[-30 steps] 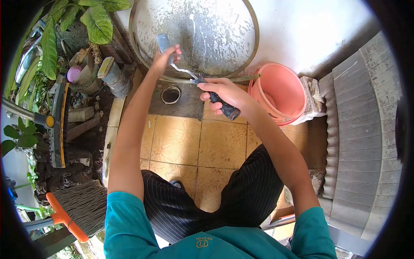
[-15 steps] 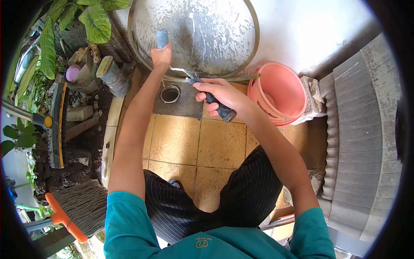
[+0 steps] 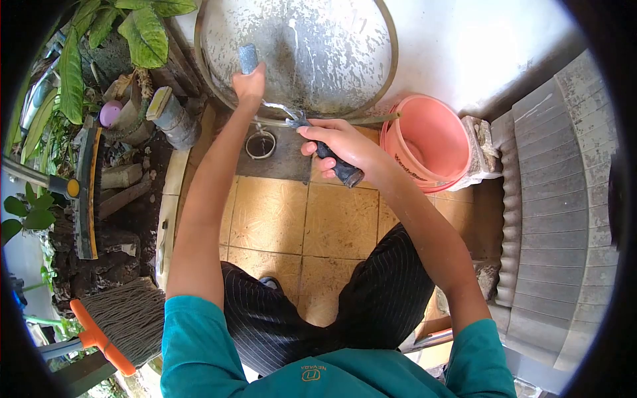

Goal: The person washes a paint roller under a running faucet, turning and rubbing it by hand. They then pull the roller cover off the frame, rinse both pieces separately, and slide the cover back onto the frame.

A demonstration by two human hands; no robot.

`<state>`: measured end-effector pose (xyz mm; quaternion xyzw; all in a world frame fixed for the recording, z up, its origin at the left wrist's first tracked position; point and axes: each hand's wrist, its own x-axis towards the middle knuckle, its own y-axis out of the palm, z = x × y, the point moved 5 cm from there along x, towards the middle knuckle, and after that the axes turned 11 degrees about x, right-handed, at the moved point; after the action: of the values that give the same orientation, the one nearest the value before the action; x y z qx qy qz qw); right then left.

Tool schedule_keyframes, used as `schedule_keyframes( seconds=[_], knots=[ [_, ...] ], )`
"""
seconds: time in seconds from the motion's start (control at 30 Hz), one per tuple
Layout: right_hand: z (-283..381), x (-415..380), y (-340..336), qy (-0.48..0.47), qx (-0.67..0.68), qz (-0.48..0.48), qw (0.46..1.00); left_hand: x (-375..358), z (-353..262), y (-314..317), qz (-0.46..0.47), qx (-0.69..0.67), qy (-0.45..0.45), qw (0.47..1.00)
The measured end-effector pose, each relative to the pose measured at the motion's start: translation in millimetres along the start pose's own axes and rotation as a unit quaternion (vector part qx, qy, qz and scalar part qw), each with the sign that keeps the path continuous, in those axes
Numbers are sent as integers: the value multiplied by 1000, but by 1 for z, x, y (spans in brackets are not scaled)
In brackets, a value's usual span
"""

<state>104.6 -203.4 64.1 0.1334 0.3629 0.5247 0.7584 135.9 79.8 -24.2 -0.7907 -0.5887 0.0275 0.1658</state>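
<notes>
A paint roller is held in both hands above the tiled floor. My left hand (image 3: 249, 85) is closed around its blue-grey roller sleeve (image 3: 248, 58), whose far end sticks out past the fist. From there a pale metal rod (image 3: 282, 107) runs toward my right hand (image 3: 338, 142), which wraps round the black handle (image 3: 342, 169). Part of the sleeve is hidden by the left fist. Below the rod, a round pipe opening (image 3: 261, 156) sits in a grey patch of floor, with pale streaks of liquid showing in it.
A large round wet panel (image 3: 345, 60) leans on the white wall ahead. A pink bucket (image 3: 431, 142) stands at right, beside stacked grey roof tiles (image 3: 554, 205). Plants (image 3: 146, 40), a grey cylinder (image 3: 179, 129) and an orange-headed mop (image 3: 103, 338) are at left.
Pale liquid streaks now show in the pipe opening, which looked dark before. Both hands and the paint roller stay almost in the same place.
</notes>
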Motion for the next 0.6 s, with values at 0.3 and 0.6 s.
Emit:
schedule_keyframes(
  seconds=[0.3, 0.6],
  knots=[
    [1, 4, -32, -8, -209, -75, 975, -24, -19, 0, 165, -5, 9, 986],
    [-13, 39, -79, -54, -436, -142, 887, -13, -37, -14, 214, 322, 168, 907]
  ],
)
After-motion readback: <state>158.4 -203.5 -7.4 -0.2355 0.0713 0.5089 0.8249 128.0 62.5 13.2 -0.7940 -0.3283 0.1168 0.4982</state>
